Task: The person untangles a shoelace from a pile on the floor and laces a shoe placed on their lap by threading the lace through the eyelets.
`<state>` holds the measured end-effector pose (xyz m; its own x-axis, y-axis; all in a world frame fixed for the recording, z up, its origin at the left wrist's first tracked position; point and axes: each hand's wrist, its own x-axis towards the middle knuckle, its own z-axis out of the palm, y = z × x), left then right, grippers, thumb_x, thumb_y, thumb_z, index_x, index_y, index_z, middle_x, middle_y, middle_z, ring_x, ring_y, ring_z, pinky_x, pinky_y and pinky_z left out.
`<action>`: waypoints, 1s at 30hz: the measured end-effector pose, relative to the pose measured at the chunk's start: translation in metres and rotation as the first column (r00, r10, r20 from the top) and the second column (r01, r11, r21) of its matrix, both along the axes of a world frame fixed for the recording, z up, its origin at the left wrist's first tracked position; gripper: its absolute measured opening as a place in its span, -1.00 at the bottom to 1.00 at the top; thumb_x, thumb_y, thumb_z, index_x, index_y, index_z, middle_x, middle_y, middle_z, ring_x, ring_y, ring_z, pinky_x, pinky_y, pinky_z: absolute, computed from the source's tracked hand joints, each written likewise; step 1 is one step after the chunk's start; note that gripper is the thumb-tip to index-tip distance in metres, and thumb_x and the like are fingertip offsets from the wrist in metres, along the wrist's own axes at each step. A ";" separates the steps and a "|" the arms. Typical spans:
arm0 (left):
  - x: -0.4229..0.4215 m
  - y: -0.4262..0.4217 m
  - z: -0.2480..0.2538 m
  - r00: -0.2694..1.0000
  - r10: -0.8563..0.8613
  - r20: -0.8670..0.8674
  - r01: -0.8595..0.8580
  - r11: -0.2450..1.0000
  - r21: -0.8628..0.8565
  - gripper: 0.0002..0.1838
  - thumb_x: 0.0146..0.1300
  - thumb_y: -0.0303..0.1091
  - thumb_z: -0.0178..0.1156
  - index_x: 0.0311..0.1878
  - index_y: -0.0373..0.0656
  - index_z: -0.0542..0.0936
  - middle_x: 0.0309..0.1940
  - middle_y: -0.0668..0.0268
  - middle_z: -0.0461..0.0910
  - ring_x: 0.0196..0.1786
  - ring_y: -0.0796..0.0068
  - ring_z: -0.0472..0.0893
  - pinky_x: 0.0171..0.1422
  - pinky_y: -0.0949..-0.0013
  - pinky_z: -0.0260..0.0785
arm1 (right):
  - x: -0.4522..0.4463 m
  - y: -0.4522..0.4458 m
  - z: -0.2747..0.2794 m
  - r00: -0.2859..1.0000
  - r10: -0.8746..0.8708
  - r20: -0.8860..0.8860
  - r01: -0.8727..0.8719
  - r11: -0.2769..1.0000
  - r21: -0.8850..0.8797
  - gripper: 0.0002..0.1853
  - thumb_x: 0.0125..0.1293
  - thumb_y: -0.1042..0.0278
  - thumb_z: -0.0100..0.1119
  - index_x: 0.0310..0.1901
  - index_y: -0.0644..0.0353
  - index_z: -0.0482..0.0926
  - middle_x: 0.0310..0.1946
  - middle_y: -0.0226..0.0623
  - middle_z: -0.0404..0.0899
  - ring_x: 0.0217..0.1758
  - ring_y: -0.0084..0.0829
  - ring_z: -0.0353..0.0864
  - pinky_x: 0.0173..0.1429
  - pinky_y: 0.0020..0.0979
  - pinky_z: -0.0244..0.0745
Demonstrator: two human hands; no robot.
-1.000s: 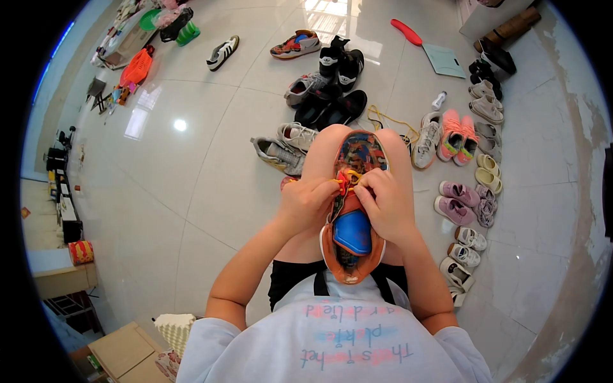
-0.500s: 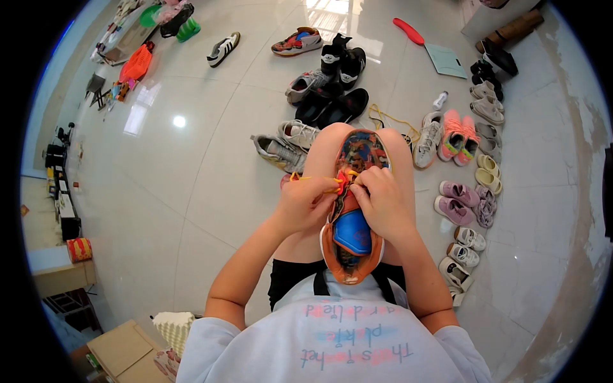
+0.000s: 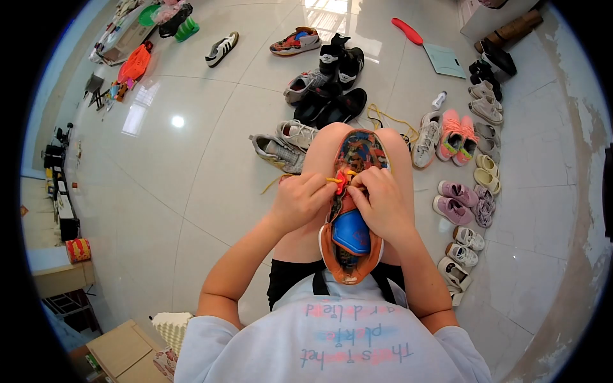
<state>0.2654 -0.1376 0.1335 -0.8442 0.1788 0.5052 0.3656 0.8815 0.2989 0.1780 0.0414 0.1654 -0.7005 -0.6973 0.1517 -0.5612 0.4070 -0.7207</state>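
Observation:
An orange, blue and camouflage-patterned sneaker (image 3: 358, 260) lies on my lap between the knees, toe pointing away, its blue tongue (image 3: 352, 232) showing. My left hand (image 3: 301, 203) is closed on a yellow shoelace (image 3: 333, 180) beside the red lace loops (image 3: 341, 184). The lace's loose end hangs left of that hand. On the other side of the lacing, my right hand (image 3: 379, 199) has its thumb and fingers bent against the shoe's upper edge. What its fingertips hold, if anything, is hidden.
Several pairs of shoes stand ahead on the tiled floor, including black sneakers (image 3: 342, 107) and a similar orange sneaker (image 3: 295, 42). More, with pink sneakers (image 3: 458, 136), line the right side. Yellow laces (image 3: 393, 120) lie beyond my knees. A cardboard box (image 3: 125, 351) is at lower left.
My left hand has shifted slightly left and down, drawing the yellow lace sideways. The lace's loose end now hangs farther left. My right hand and the sneaker have hardly moved.

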 end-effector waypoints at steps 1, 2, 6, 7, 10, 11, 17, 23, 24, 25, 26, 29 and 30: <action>-0.001 -0.001 0.002 1.000 -0.001 -0.001 0.001 1.000 0.000 -0.78 -0.06 -0.52 0.26 -0.26 -0.16 0.58 -0.39 0.34 0.52 -0.38 0.37 0.56 -0.43 0.38 0.40 | 0.000 0.000 0.001 1.000 0.003 0.013 -0.003 1.000 -0.010 -0.89 0.17 0.43 0.21 -0.36 0.25 0.50 -0.35 -0.21 0.47 -0.22 -0.18 0.41 -0.11 -0.25 0.35; -0.002 -0.003 0.004 1.000 -0.019 0.023 0.018 0.999 0.047 -0.79 -0.05 -0.53 0.26 -0.27 -0.17 0.58 -0.37 0.32 0.51 -0.34 0.34 0.56 -0.38 0.36 0.41 | 0.000 0.000 0.001 1.000 0.002 0.013 -0.002 1.000 -0.011 -0.89 0.17 0.43 0.21 -0.36 0.25 0.50 -0.35 -0.21 0.47 -0.22 -0.18 0.41 -0.11 -0.25 0.35; -0.005 -0.005 0.008 0.985 -0.107 0.136 0.045 0.919 0.392 -0.84 0.01 -0.57 0.22 -0.29 -0.22 0.54 -0.27 0.23 0.50 -0.24 0.27 0.53 -0.20 0.37 0.42 | 0.000 0.002 0.002 1.000 0.012 0.026 -0.011 1.000 -0.014 -0.89 0.15 0.44 0.23 -0.36 0.24 0.51 -0.36 -0.23 0.47 -0.23 -0.19 0.41 -0.11 -0.26 0.35; -0.006 -0.005 0.008 0.985 -0.107 0.136 0.046 0.919 0.392 -0.84 0.01 -0.57 0.22 -0.29 -0.22 0.54 -0.27 0.23 0.50 -0.24 0.27 0.53 -0.20 0.37 0.42 | 0.000 0.002 0.002 1.000 0.019 0.022 -0.019 1.000 -0.016 -0.90 0.15 0.44 0.23 -0.36 0.23 0.51 -0.37 -0.23 0.47 -0.23 -0.20 0.41 -0.11 -0.26 0.35; -0.006 -0.004 0.005 0.948 -0.204 0.243 0.020 0.804 0.594 -0.91 0.06 -0.61 0.13 -0.33 -0.27 0.48 -0.22 0.19 0.47 -0.19 0.29 0.51 -0.10 0.39 0.38 | 0.000 0.002 -0.001 1.000 0.013 0.019 -0.012 0.999 -0.031 -0.90 0.14 0.44 0.24 -0.35 0.22 0.52 -0.37 -0.24 0.47 -0.23 -0.20 0.41 -0.12 -0.26 0.35; -0.007 -0.005 -0.001 0.947 -0.206 0.246 0.002 0.769 0.639 -0.93 0.05 -0.61 0.08 -0.36 -0.28 0.46 -0.21 0.20 0.46 -0.18 0.35 0.49 -0.09 0.42 0.35 | 0.000 0.002 -0.001 1.000 0.013 0.019 -0.012 0.999 -0.031 -0.90 0.14 0.44 0.24 -0.35 0.22 0.52 -0.37 -0.24 0.47 -0.23 -0.20 0.41 -0.12 -0.26 0.35; -0.003 -0.010 -0.007 0.876 -0.244 0.416 -0.195 0.611 0.767 -0.98 0.04 -0.57 -0.03 -0.44 -0.27 0.39 -0.19 0.26 0.45 -0.17 0.51 0.42 -0.06 0.48 0.29 | 0.000 0.001 0.001 1.000 0.025 0.013 -0.024 1.000 -0.015 -0.89 0.12 0.44 0.26 -0.35 0.22 0.53 -0.37 -0.24 0.47 -0.23 -0.21 0.41 -0.12 -0.26 0.35; -0.005 -0.016 -0.015 0.865 -0.291 0.408 -0.190 0.564 0.804 -0.96 0.06 -0.57 -0.05 -0.47 -0.27 0.39 -0.18 0.26 0.45 -0.17 0.54 0.42 -0.06 0.50 0.30 | 0.001 0.000 0.003 1.000 0.023 0.000 -0.023 1.000 -0.012 -0.86 0.08 0.44 0.31 -0.34 0.22 0.55 -0.36 -0.24 0.48 -0.22 -0.20 0.42 -0.12 -0.26 0.36; -0.006 -0.016 -0.014 0.866 -0.307 0.395 -0.176 0.553 0.814 -0.94 0.08 -0.59 -0.05 -0.46 -0.27 0.39 -0.17 0.27 0.46 -0.17 0.55 0.43 -0.06 0.52 0.31 | 0.001 0.000 0.003 1.000 0.022 -0.003 -0.022 1.000 -0.009 -0.86 0.08 0.44 0.31 -0.34 0.22 0.55 -0.36 -0.24 0.48 -0.22 -0.20 0.42 -0.12 -0.25 0.36; -0.005 -0.015 -0.013 0.865 -0.307 0.396 -0.176 0.553 0.814 -0.94 0.08 -0.59 -0.05 -0.46 -0.27 0.39 -0.17 0.27 0.46 -0.17 0.55 0.43 -0.06 0.52 0.31 | 0.001 -0.001 0.003 1.000 0.021 -0.007 -0.021 1.000 -0.005 -0.86 0.07 0.43 0.31 -0.34 0.22 0.56 -0.36 -0.24 0.49 -0.22 -0.20 0.42 -0.13 -0.25 0.36; -0.003 -0.012 -0.011 0.860 -0.308 0.407 -0.197 0.535 0.822 -0.95 0.14 -0.60 -0.02 -0.40 -0.27 0.42 -0.16 0.28 0.46 -0.17 0.57 0.45 -0.05 0.52 0.34 | 0.001 -0.001 0.002 1.000 0.020 -0.006 -0.020 1.000 -0.005 -0.86 0.07 0.43 0.31 -0.34 0.22 0.56 -0.36 -0.24 0.49 -0.22 -0.20 0.42 -0.13 -0.25 0.36; -0.001 0.000 0.004 0.860 -0.292 0.419 -0.226 0.517 0.825 -0.93 0.21 -0.63 0.05 -0.26 -0.27 0.45 -0.13 0.30 0.46 -0.17 0.60 0.48 -0.02 0.52 0.38 | 0.000 0.000 -0.003 1.000 0.012 0.010 -0.012 1.000 -0.010 -0.87 0.08 0.44 0.30 -0.33 0.21 0.56 -0.37 -0.24 0.48 -0.22 -0.20 0.42 -0.13 -0.25 0.36; -0.001 0.002 0.007 0.865 -0.276 0.419 -0.233 0.518 0.823 -0.88 0.23 -0.64 0.10 -0.18 -0.27 0.46 -0.12 0.31 0.46 -0.16 0.62 0.51 0.00 0.52 0.40 | 0.000 0.001 -0.003 1.000 0.015 0.011 -0.015 1.000 -0.020 -0.89 0.10 0.44 0.28 -0.33 0.21 0.56 -0.37 -0.24 0.48 -0.22 -0.19 0.42 -0.13 -0.25 0.36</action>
<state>0.2640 -0.1354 0.1401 -0.9965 -0.0833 -0.0121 -0.0215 0.1138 0.9933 0.1777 0.0423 0.1623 -0.6916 -0.7047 0.1582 -0.5592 0.3839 -0.7348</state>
